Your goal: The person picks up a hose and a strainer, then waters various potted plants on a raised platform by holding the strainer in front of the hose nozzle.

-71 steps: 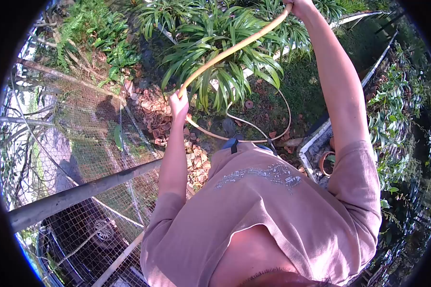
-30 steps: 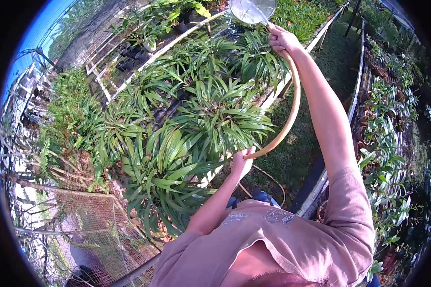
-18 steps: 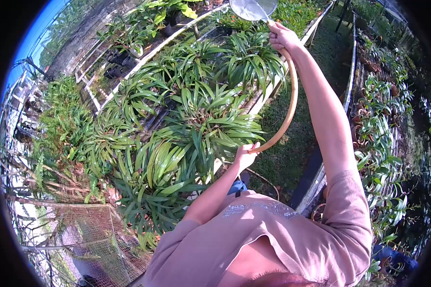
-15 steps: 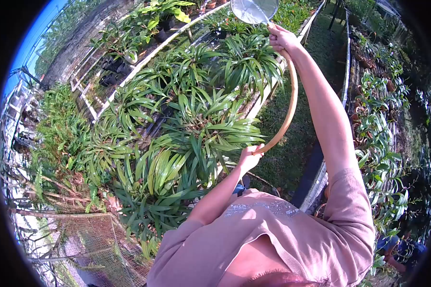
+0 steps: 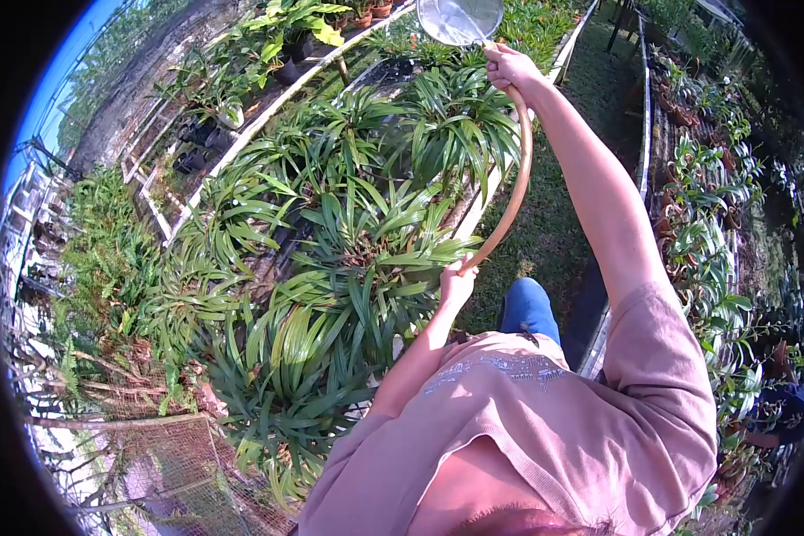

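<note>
Hose (image 5: pixel 509 192) of smooth tan rubber arcs in a long bow between the person's two hands, thin and round, catching sun along its outer curve. The right hand (image 5: pixel 507 67), arm stretched far out, is wrapped fully around the hose's upper end, fingers closed tight on it just below the spray (image 5: pixel 460 18), a pale, fan-shaped sheet of water that spreads over the far end of the plant bed (image 5: pixel 473 210). The left hand (image 5: pixel 456 284), nearer the body, is closed around the hose's lower end, thumb side up, right at the near edge of the bed. Plants (image 5: pixel 366 223) with long, glossy, strap-shaped green leaves fill the bed in dense rosettes; its white border rail runs diagonally beside a strip of short grass (image 5: pixel 554 223). A second bed along the right holds smaller potted plants (image 5: pixel 715 241) with broader leaves. Wire mesh fencing (image 5: pixel 152 464) shows at the lower left. The person's loose pink shirt (image 5: pixel 545 429) is soft knit with a small grey print, and a blue trouser knee (image 5: pixel 527 308) shows just beyond it.

Compared with half a second ago, the hose's bow is flatter and sits further left, the left hand has risen slightly, and the blue knee has come forward into plain view.
</note>
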`<control>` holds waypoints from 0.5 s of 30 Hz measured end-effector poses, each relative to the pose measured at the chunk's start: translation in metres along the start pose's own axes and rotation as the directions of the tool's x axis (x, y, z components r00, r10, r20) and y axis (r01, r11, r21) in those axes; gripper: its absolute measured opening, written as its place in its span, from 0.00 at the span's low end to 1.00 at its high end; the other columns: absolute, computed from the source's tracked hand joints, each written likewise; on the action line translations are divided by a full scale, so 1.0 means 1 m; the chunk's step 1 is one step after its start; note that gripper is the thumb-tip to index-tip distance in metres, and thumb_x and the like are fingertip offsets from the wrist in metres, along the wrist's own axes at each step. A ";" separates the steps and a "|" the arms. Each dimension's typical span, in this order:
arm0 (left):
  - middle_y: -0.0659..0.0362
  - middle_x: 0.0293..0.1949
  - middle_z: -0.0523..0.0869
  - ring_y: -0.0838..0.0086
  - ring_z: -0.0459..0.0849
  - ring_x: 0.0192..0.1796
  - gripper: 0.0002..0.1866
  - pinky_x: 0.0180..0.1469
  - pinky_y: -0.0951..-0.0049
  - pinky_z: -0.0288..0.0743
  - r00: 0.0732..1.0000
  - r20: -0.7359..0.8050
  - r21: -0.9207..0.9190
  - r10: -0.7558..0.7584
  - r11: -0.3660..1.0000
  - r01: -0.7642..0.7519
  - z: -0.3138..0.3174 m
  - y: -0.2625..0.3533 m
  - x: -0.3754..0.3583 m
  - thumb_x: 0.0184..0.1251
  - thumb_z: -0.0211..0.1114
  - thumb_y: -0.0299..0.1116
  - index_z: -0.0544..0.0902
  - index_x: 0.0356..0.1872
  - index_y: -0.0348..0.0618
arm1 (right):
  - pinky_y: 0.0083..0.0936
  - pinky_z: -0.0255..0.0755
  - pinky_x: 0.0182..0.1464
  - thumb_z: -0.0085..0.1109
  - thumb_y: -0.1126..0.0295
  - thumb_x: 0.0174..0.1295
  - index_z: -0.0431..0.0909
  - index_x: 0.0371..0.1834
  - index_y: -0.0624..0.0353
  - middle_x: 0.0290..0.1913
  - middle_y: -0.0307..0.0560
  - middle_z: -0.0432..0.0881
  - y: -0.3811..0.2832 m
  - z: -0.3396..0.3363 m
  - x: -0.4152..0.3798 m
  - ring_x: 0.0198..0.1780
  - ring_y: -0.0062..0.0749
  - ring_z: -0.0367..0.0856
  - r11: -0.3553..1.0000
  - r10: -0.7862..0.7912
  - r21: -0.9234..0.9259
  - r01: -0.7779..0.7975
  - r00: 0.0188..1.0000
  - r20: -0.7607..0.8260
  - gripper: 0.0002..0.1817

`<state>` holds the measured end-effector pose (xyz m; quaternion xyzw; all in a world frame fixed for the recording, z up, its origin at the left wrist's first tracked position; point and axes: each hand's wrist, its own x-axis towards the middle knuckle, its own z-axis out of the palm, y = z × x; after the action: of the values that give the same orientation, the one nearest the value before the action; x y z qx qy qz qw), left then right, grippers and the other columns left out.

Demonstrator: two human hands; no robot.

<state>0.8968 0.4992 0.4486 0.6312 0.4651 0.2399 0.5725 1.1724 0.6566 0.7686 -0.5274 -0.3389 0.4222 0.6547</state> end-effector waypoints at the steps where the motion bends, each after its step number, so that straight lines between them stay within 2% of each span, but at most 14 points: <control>1: 0.61 0.23 0.85 0.79 0.82 0.28 0.10 0.31 0.73 0.72 0.998 -0.019 0.010 0.058 0.998 -0.058 0.003 0.004 0.006 0.68 0.58 0.31 0.84 0.30 0.40 | 0.11 0.59 0.17 0.52 0.68 0.73 0.71 0.51 0.56 0.28 0.35 0.69 0.003 -0.008 0.009 0.20 0.13 0.63 1.000 0.001 -0.031 -0.001 1.000 0.018 0.08; 2: 0.60 0.24 0.86 0.79 0.82 0.28 0.09 0.31 0.74 0.72 0.998 -0.053 -0.023 0.041 0.999 -0.043 0.009 0.007 0.011 0.67 0.57 0.29 0.85 0.30 0.39 | 0.11 0.59 0.17 0.52 0.68 0.73 0.71 0.50 0.56 0.28 0.35 0.69 0.009 -0.018 0.016 0.20 0.13 0.63 1.000 0.007 -0.015 -0.007 1.000 0.022 0.07; 4: 0.59 0.20 0.84 0.78 0.81 0.25 0.20 0.31 0.73 0.73 0.989 -0.110 0.019 0.100 0.995 -0.098 0.020 -0.006 0.038 0.76 0.57 0.43 0.84 0.29 0.38 | 0.11 0.59 0.17 0.52 0.68 0.73 0.71 0.50 0.56 0.28 0.35 0.69 0.013 -0.040 0.039 0.20 0.13 0.63 1.000 0.009 0.004 -0.009 0.999 0.044 0.07; 5: 0.59 0.20 0.83 0.78 0.81 0.26 0.18 0.32 0.72 0.74 0.992 -0.110 -0.041 0.069 0.996 -0.074 0.024 -0.008 0.050 0.75 0.59 0.41 0.85 0.29 0.38 | 0.11 0.59 0.17 0.51 0.68 0.73 0.71 0.49 0.56 0.28 0.34 0.68 0.018 -0.053 0.052 0.21 0.13 0.63 1.000 0.016 -0.002 -0.016 0.999 0.048 0.07; 6: 0.54 0.21 0.84 0.72 0.84 0.27 0.15 0.33 0.69 0.74 0.984 -0.140 0.080 0.106 0.992 -0.096 0.031 -0.023 0.065 0.73 0.60 0.37 0.85 0.30 0.38 | 0.11 0.59 0.18 0.51 0.68 0.73 0.71 0.49 0.56 0.28 0.34 0.68 0.021 -0.065 0.062 0.21 0.12 0.63 1.000 0.028 0.006 -0.028 0.999 0.042 0.06; 8: 0.48 0.23 0.84 0.58 0.86 0.30 0.15 0.35 0.61 0.75 0.974 -0.198 0.142 0.106 0.987 -0.078 0.052 -0.046 0.100 0.72 0.59 0.39 0.85 0.31 0.40 | 0.12 0.60 0.18 0.52 0.68 0.73 0.71 0.49 0.55 0.27 0.34 0.68 0.030 -0.099 0.090 0.21 0.13 0.63 0.999 0.029 0.028 -0.031 0.996 0.082 0.07; 10: 0.45 0.27 0.85 0.48 0.86 0.35 0.18 0.38 0.54 0.75 0.971 -0.239 0.291 -0.030 0.951 0.101 0.069 -0.021 0.114 0.73 0.56 0.44 0.86 0.31 0.42 | 0.13 0.58 0.18 0.52 0.67 0.73 0.71 0.51 0.54 0.26 0.33 0.68 0.038 -0.139 0.122 0.19 0.13 0.62 0.999 0.032 -0.006 -0.031 0.998 0.054 0.08; 12: 0.45 0.29 0.86 0.47 0.85 0.37 0.23 0.41 0.50 0.75 0.951 -0.299 0.448 -0.084 0.867 0.217 0.092 0.002 0.130 0.74 0.53 0.50 0.87 0.32 0.44 | 0.13 0.57 0.19 0.52 0.66 0.73 0.71 0.52 0.52 0.26 0.32 0.68 0.046 -0.180 0.150 0.19 0.13 0.62 0.998 0.048 0.046 -0.050 0.998 0.039 0.09; 14: 0.45 0.30 0.86 0.46 0.85 0.38 0.24 0.42 0.50 0.75 0.959 -0.248 0.455 -0.140 0.857 0.242 0.116 0.014 0.152 0.74 0.52 0.52 0.87 0.32 0.44 | 0.14 0.57 0.18 0.52 0.65 0.73 0.69 0.58 0.49 0.24 0.30 0.65 0.051 -0.220 0.176 0.19 0.13 0.60 0.991 0.078 0.100 -0.088 0.992 0.096 0.13; 15: 0.44 0.30 0.85 0.45 0.84 0.38 0.25 0.42 0.50 0.75 0.954 -0.234 0.466 -0.189 0.839 0.281 0.129 0.031 0.167 0.75 0.51 0.52 0.87 0.32 0.43 | 0.14 0.56 0.18 0.52 0.65 0.73 0.69 0.57 0.48 0.24 0.30 0.64 0.049 -0.235 0.188 0.18 0.12 0.59 0.992 0.082 0.085 -0.090 0.992 0.098 0.12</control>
<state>1.0898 0.5812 0.4096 0.6703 0.6344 0.0965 0.3727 1.4495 0.7375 0.6699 -0.4913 -0.3274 0.4893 0.6419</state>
